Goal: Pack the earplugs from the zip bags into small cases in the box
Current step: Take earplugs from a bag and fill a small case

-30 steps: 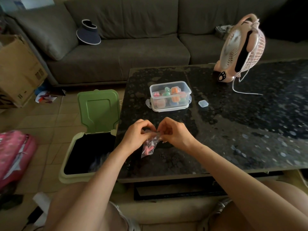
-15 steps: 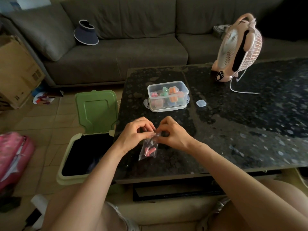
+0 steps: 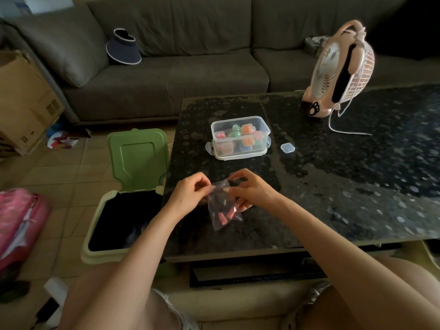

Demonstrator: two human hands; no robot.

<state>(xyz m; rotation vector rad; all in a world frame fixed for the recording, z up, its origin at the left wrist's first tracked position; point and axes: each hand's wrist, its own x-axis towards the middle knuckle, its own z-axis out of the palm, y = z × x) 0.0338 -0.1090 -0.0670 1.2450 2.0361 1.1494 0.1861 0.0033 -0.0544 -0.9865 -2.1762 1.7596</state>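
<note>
A small clear zip bag with pink earplugs at its bottom hangs over the near part of the black table. My left hand pinches the bag's top edge on the left. My right hand pinches the top on the right, its lower fingers behind the bag. Farther back stands a clear plastic box with several small cases of coloured earplugs inside. One small clear case lies closed on the table just right of the box.
A pink desk fan with a white cord stands at the table's far right. A green bin with its lid up sits on the floor left of the table. A grey sofa, a cardboard box and a pink bag are around.
My hands have drawn slightly apart at the top of the bag. The bag now hangs wider and a bit more to the right.
</note>
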